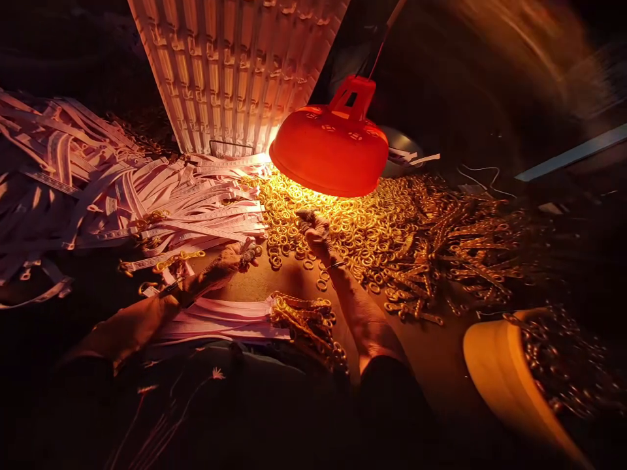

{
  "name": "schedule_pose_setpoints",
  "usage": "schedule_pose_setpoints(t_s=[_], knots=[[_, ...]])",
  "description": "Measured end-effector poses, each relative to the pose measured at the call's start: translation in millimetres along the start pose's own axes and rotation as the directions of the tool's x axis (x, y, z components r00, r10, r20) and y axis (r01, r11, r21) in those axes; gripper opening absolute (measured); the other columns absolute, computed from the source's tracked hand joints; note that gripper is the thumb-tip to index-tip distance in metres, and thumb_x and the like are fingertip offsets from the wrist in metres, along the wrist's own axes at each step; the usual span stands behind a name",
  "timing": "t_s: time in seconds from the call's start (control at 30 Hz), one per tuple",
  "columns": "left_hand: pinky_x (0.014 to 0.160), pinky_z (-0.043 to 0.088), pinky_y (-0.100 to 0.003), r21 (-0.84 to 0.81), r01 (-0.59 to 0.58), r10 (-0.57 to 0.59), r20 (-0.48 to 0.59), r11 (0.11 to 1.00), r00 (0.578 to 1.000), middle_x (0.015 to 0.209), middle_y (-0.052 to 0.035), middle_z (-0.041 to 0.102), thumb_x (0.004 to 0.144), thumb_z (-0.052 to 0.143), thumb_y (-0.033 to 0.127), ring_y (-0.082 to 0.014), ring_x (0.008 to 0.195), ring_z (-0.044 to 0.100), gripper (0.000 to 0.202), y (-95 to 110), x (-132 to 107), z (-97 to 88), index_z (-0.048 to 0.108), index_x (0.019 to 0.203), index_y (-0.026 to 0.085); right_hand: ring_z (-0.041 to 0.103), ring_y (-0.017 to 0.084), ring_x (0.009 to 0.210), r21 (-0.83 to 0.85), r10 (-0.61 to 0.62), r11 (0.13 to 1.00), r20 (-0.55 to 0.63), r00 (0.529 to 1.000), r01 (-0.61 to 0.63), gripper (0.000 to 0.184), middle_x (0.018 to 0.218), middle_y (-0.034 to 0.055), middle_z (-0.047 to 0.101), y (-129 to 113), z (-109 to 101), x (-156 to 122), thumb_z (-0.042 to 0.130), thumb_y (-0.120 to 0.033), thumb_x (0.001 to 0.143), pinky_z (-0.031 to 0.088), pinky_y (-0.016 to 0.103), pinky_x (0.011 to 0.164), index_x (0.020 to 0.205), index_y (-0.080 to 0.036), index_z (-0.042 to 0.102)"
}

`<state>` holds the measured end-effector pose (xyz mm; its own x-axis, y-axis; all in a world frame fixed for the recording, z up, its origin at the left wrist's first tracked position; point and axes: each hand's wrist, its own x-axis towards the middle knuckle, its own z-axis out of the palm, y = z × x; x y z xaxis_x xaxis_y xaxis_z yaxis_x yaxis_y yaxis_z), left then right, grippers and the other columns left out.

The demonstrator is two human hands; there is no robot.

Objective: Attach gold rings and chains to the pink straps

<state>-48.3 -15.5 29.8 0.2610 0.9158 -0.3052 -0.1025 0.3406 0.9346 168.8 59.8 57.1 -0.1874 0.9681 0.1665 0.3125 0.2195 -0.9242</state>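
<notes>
My left hand (235, 256) is closed, with its fingers curled and their tips covered; what it grips is hidden. It is beside the loose ends of pale flat straps (215, 215), some fitted with gold-coloured metal clips (181, 261). My right hand (317, 236), a thin bangle at its wrist, reaches to a heap of gold-coloured rings (362, 228). Its fingers are pinched together, and anything small between them cannot be made out. Below both hands, a bundle of straps (225, 320) with braided, chain-like ends (304, 313) lies close to my body.
A red lamp (333, 150) hangs low over the rings, before an upright ribbed panel (235, 72). More braided pieces (470, 254) are piled at the right. A yellowish tub (494, 352) of dark rings stands at the lower right. A metal bowl (404, 143) sits behind the lamp.
</notes>
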Motion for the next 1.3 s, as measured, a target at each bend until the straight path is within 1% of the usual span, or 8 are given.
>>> schedule_pose_setpoints(t_s=[0.07,0.17,0.3,0.47,0.63,0.93,1.1,1.3], knots=[[0.05,0.03,-0.021,-0.026,-0.033,0.034,0.06,0.999,0.998,0.063,-0.0038,0.063,0.07,0.072,0.041,-0.0099,0.056,0.047,0.034,-3,0,3.2,0.066,0.09,0.013,0.056,0.009,0.071,0.112,0.062,0.992,0.025,0.998,-0.064,0.024,0.091,0.0034,0.068,17,8,-24,0.048,-0.017,0.09,0.048,0.021,0.064,0.108,-0.014,0.065],[0.049,0.027,-0.02,-0.055,-0.068,0.074,0.119,0.996,0.99,0.069,-0.0048,0.067,0.078,0.071,0.034,-0.0066,0.053,0.044,0.031,-9,-2,7.8,0.065,0.097,0.01,0.054,0.008,0.064,0.377,0.14,0.912,0.079,0.987,-0.159,0.024,0.077,-0.0009,0.065,30,23,-59,0.054,-0.018,0.078,0.046,0.022,0.061,0.098,-0.017,0.067],[0.044,0.023,-0.021,0.001,0.011,-0.011,0.045,1.0,0.999,0.064,-0.0042,0.066,0.083,0.07,0.035,-0.0051,0.044,0.04,0.029,-8,-6,20.1,0.063,0.096,0.01,0.056,0.01,0.062,0.537,0.214,0.801,0.153,0.965,-0.263,0.021,0.074,-0.0015,0.065,24,39,-82,0.068,-0.029,0.073,0.045,0.023,0.058,0.093,-0.022,0.069],[0.041,0.022,-0.019,0.0,0.091,-0.091,0.017,0.996,0.996,0.06,-0.0045,0.065,0.087,0.064,0.037,-0.0033,0.037,0.036,0.027,-1,-10,32.4,0.061,0.091,0.011,0.059,0.013,0.068,0.575,0.209,0.781,0.126,0.97,-0.243,0.023,0.078,-0.0002,0.067,17,50,-86,0.075,-0.033,0.069,0.048,0.027,0.063,0.09,-0.025,0.07],[0.039,0.022,-0.02,-0.11,0.152,-0.145,0.072,0.982,0.987,0.055,-0.004,0.063,0.076,0.073,0.031,-0.0044,0.035,0.037,0.025,1,-9,32.6,0.06,0.078,0.01,0.059,0.016,0.073,0.587,0.268,0.77,0.057,0.962,-0.25,0.028,0.083,0.0022,0.069,23,56,-83,0.078,-0.04,0.063,0.048,0.029,0.063,0.085,-0.026,0.068],[0.043,0.025,-0.023,-0.26,0.212,-0.174,0.161,0.942,0.972,0.058,-0.0032,0.062,0.066,0.083,0.035,-0.0043,0.039,0.039,0.034,-6,-5,32.6,0.061,0.068,0.009,0.057,0.017,0.077,0.545,0.219,0.782,0.213,0.952,-0.302,0.036,0.081,0.0022,0.062,28,66,-80,0.061,-0.059,0.077,0.05,0.032,0.066,0.088,-0.025,0.056],[0.042,0.025,-0.021,-0.264,0.138,-0.12,0.084,0.955,0.989,0.05,0.0003,0.054,0.063,0.081,0.026,-0.0045,0.04,0.038,0.026,-18,3,31.2,0.06,0.063,0.01,0.061,0.016,0.08,0.673,0.282,0.642,0.237,0.93,-0.366,0.039,0.086,0.0015,0.066,27,68,-78,0.074,-0.051,0.066,0.054,0.033,0.075,0.09,-0.025,0.059],[0.042,0.024,-0.02,-0.217,0.005,-0.024,-0.085,0.976,0.996,0.047,0.0027,0.05,0.07,0.064,0.017,-0.0046,0.039,0.033,0.004,-15,6,36.1,0.064,0.071,0.013,0.066,0.02,0.076,0.549,0.323,0.781,0.056,0.945,-0.3,0.049,0.079,0.0063,0.068,15,69,-89,0.055,-0.069,0.078,0.055,0.034,0.068,0.093,-0.023,0.062]])
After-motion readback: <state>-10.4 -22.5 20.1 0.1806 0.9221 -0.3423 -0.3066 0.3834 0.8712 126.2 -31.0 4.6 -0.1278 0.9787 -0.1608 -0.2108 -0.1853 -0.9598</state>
